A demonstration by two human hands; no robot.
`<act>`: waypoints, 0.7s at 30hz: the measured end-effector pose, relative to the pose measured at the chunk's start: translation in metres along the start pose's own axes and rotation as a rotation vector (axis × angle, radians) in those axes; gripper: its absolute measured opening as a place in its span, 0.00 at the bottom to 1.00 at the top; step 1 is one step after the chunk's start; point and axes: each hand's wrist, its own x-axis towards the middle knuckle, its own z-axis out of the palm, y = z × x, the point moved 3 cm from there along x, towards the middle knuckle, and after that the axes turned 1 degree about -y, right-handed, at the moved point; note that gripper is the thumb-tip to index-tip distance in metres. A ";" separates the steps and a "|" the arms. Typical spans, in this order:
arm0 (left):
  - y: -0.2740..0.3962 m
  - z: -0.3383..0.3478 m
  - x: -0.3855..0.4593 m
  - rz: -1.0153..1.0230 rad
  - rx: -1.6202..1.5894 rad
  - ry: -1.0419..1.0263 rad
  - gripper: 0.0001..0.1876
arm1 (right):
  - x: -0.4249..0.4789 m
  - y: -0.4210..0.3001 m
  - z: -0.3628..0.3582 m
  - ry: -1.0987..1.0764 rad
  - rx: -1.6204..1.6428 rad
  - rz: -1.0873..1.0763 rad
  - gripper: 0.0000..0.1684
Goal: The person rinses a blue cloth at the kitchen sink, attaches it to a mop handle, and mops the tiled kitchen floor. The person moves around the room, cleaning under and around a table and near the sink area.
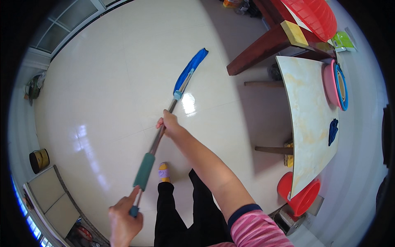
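Note:
A flat mop with a blue cloth head (pixel 189 72) lies across the pale tiled floor, and its metal pole (pixel 158 139) slants down towards me. My right hand (pixel 169 123) is wrapped around the pole, between the light-blue joint (pixel 177 95) and the green foam grip (pixel 144 171). Lower down, my left hand (pixel 125 217) holds the end of the pole, below the foam grip and around the blue end cap (pixel 133 211). The mop head rests on the floor, left of a dark red wooden table leg.
At right stands a marble-patterned table (pixel 308 123) bearing nested plastic basins (pixel 333 86) and a dark blue cloth (pixel 333 132). A red bucket (pixel 297 193) is below its near corner. A dark red table leg (pixel 259 51) juts out. Left are a low cabinet (pixel 52 197) and a glazed door (pixel 68 23).

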 end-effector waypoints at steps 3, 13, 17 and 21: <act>-0.024 0.014 -0.005 -0.198 -0.258 -0.091 0.30 | -0.016 0.003 0.004 0.118 -0.362 -0.187 0.14; -0.133 0.029 -0.121 -0.751 -1.113 -0.368 0.43 | -0.092 0.152 -0.072 0.349 -1.003 -0.111 0.50; -0.150 -0.028 -0.157 -0.878 -1.186 -0.233 0.25 | -0.148 0.226 -0.027 0.183 0.419 0.092 0.28; -0.162 -0.054 -0.172 -0.938 -1.013 -0.306 0.18 | -0.155 0.248 -0.008 0.095 0.842 0.179 0.10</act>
